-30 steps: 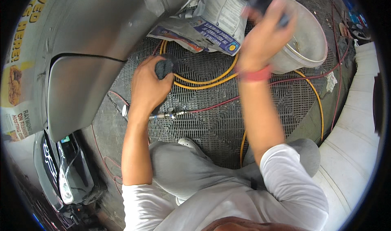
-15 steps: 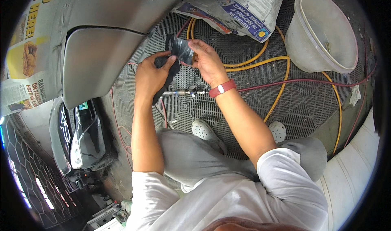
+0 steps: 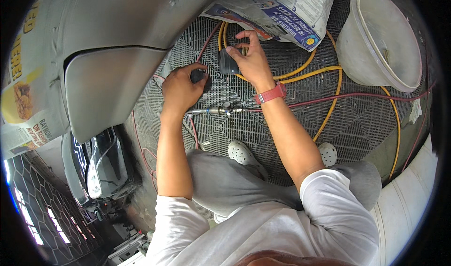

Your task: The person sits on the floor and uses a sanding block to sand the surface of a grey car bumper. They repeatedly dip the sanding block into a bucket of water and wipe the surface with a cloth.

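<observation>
My left hand is curled with thumb and index finger around a small black piece, part of it hidden in the palm. It looks like folded sandpaper or cloth; I cannot tell which. My right hand, with a red band on the wrist, pinches a dark, thin sheet that looks like sandpaper. The two hands are apart, over the dark grid floor mat. To the left of my left hand stands a dull grey car body panel with a raised rounded section.
Newspaper masking covers the panel's left part, and more masking paper hangs at the top. A white bucket stands at right. Yellow hose, red hose and an air fitting with a gauge lie on the mat.
My hands have moved apart: the right went right with the dark sheet, which the left no longer touches. The dark strip hanging below my left hand no longer shows. The view has shifted slightly.
</observation>
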### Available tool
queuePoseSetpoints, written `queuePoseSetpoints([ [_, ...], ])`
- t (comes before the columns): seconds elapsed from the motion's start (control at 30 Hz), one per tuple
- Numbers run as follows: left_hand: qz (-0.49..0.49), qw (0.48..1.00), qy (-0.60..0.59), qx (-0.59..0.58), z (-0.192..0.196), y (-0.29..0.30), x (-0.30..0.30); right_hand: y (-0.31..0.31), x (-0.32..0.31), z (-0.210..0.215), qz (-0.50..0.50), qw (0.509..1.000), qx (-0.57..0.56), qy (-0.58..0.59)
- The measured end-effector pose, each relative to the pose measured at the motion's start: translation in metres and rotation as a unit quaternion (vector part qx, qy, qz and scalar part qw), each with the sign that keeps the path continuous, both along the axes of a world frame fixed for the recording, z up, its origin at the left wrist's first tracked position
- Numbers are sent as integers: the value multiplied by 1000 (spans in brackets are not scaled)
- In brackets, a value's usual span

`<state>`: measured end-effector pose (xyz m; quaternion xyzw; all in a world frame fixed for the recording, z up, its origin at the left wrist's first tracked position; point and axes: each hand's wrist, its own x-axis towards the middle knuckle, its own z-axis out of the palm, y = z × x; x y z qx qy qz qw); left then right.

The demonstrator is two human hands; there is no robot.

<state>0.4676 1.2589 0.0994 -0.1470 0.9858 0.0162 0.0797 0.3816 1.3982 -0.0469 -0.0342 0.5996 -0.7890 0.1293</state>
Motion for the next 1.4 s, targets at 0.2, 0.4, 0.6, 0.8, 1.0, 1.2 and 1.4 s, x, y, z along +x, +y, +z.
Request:
queuePoseSetpoints([
  [0.2, -153, 983, 66, 71, -8, -3, -12, 4, -24, 5, 213, 949, -154, -176],
  [0.4, -182, 972, 127, 76, -27, -12, -25, 4, -33, -10, 256, 930, -184, -187],
  [0.6, -45, 978, 133, 153, -41, -25, -31, -20, -24, -8, 122, 967, -222, -37],
  [0.8, 78, 941, 104, 312, -54, -49, -21, -30, -9, 1, 131, 985, -115, 18],
  [1.0, 66, 966, -9, 251, -56, -44, -9, -40, -5, 22, -339, 926, -162, 23],
  [1.2, 71, 964, -26, 255, -59, -39, 1, -16, -59, 107, -456, 824, -77, 328],
  [1.4, 54, 965, -36, 254, -63, -46, 11, -37, -74, 109, -449, 778, 13, 438],
])
